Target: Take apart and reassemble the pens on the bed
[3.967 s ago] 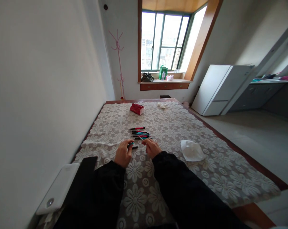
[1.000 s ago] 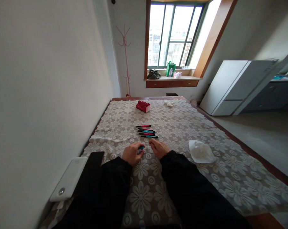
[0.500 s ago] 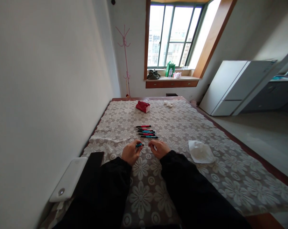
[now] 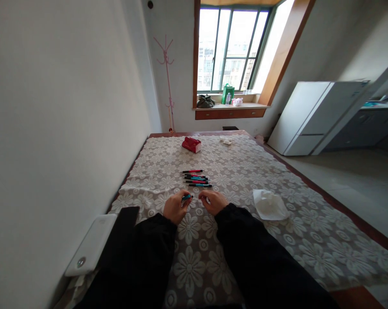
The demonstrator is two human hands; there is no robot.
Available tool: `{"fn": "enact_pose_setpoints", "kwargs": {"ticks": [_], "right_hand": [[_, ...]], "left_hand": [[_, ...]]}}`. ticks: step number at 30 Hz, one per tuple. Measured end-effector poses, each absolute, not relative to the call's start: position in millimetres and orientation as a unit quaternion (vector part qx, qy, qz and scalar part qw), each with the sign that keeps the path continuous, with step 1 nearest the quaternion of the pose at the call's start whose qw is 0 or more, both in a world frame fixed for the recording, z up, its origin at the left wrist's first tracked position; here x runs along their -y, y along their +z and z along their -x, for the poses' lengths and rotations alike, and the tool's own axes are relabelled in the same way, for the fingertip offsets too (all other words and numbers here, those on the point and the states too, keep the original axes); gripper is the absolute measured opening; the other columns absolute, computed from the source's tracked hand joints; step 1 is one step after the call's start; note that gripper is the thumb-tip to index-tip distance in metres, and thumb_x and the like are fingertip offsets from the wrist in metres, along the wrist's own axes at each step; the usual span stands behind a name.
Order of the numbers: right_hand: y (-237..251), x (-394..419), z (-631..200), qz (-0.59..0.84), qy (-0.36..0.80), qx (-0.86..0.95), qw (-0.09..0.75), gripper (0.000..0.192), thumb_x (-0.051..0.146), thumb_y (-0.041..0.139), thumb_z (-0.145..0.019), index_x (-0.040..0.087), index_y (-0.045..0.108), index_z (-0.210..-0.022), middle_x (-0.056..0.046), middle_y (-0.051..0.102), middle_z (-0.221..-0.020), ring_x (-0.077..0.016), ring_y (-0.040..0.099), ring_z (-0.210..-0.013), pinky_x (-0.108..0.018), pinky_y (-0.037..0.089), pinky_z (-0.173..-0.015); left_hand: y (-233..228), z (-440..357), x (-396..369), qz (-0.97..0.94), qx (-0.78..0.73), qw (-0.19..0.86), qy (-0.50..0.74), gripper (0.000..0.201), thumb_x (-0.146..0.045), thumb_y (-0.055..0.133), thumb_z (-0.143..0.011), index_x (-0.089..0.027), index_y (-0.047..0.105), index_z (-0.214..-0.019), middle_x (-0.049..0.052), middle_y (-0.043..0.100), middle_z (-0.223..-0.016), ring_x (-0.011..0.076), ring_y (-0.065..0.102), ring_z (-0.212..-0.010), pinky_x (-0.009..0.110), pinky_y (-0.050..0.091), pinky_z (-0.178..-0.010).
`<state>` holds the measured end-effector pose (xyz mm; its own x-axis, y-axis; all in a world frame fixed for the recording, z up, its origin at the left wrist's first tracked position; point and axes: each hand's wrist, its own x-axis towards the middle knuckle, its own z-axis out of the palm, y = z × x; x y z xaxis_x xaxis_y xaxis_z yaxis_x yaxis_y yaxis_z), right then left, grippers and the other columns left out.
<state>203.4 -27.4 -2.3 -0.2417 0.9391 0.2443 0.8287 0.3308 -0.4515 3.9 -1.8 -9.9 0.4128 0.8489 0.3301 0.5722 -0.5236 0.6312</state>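
My left hand [image 4: 175, 207] is closed around a blue pen [image 4: 186, 197], whose dark end points right toward the other hand. Opposite it, my right hand [image 4: 215, 201] pinches something small at the pen's end; the fingers hide what it is. A narrow gap separates the two hands. Just beyond them lies a loose group of pens [image 4: 198, 185], red-and-black and blue-and-black, roughly side by side on the flower-patterned tablecloth [image 4: 190, 262].
A crumpled white tissue [image 4: 270, 205] lies to the right. Farther back sit a red tissue pack [image 4: 191, 144] and a small whitish scrap [image 4: 226, 140]. On the left, a white power bank [image 4: 92, 244] and a dark flat object [image 4: 124, 219] lie near the wall.
Both hands hold nearly the same pose over the cloth. The view has shifted very slightly; the pens on the table have not moved.
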Motion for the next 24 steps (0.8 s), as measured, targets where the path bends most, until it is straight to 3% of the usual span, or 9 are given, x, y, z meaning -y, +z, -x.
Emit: {"fn": "enact_pose_setpoints", "kwargs": {"ticks": [12,17,20,24], "right_hand": [[-4.4,28.0,-200.5,0.550,0.136,0.792,0.228,0.021,0.018,0.050,-0.082,0.021,0.066,-0.096,-0.002,0.068,-0.081,-0.0140,0.059,-0.068,-0.023,0.040,-0.067],[-8.0,28.4,-195.9,0.523,0.181,0.795,0.249,0.018,0.030,0.052,-0.087,0.020,0.065,-0.095,-0.002,0.066,-0.078,-0.0134,0.058,-0.066,-0.024,0.040,-0.065],[-8.9,25.6,-197.0,0.530,0.233,0.748,0.325,0.021,0.034,0.050,-0.088,0.019,0.064,-0.083,-0.001,0.062,-0.067,-0.0140,0.055,-0.063,-0.025,0.041,-0.064],[-4.2,21.2,-196.6,0.473,0.409,0.548,0.556,0.025,0.046,0.051,-0.087,0.021,0.056,-0.081,0.001,0.055,-0.061,-0.0132,0.050,-0.055,-0.025,0.042,-0.055]], "left_hand": [[-8.0,-5.6,3.2,-0.818,-0.428,0.226,0.309,0.012,-0.025,0.059,-0.083,-0.023,0.060,-0.095,0.001,0.069,-0.090,0.0159,0.065,-0.081,0.025,0.047,-0.070],[-4.3,-6.7,6.5,-0.823,-0.411,0.218,0.327,0.013,-0.028,0.062,-0.082,-0.023,0.061,-0.094,0.002,0.069,-0.091,0.0163,0.064,-0.084,0.026,0.047,-0.075],[-2.0,-6.8,7.5,-0.807,-0.414,0.233,0.351,0.019,-0.031,0.059,-0.084,-0.022,0.060,-0.100,0.004,0.067,-0.097,0.0161,0.062,-0.084,0.026,0.048,-0.074],[0.1,-7.5,9.2,-0.807,-0.407,0.269,0.334,0.024,-0.035,0.044,-0.092,-0.020,0.061,-0.101,0.004,0.067,-0.091,0.0131,0.058,-0.070,0.025,0.046,-0.067]]}}
